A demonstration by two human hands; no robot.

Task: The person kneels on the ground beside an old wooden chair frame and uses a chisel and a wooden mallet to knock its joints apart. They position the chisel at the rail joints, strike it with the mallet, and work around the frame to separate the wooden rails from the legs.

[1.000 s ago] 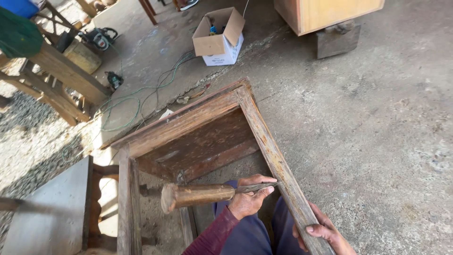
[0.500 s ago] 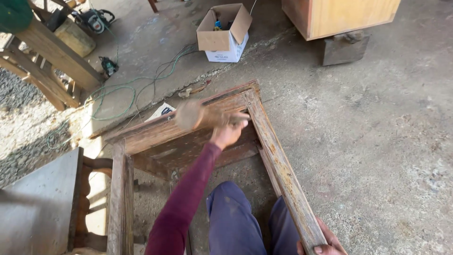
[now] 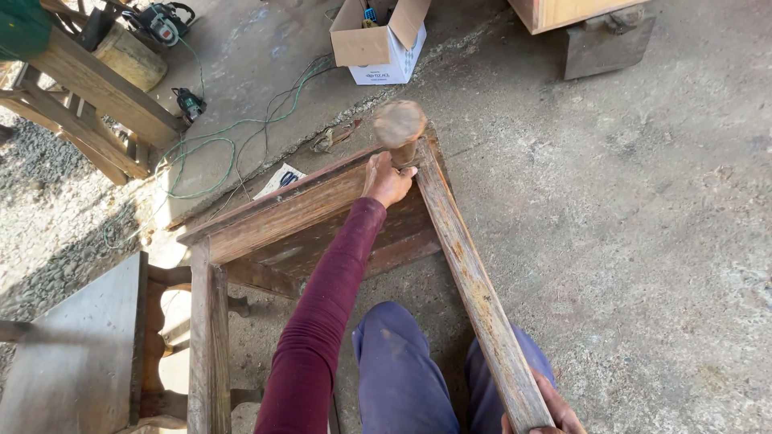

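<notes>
The left hand (image 3: 386, 178) is gripping the handle of a wooden mallet (image 3: 400, 124), fingers wrapped tight around it; the mallet head is sitting just beyond the fingertips, over the far corner of the wooden frame (image 3: 458, 249). The right hand (image 3: 551, 410) is clasping the near end of the frame's right rail, fingers curled around it at the picture's bottom edge.

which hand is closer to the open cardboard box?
Left. The left hand grips the mallet at the frame's far corner, just short of the cardboard box; the right hand is far back.
</notes>
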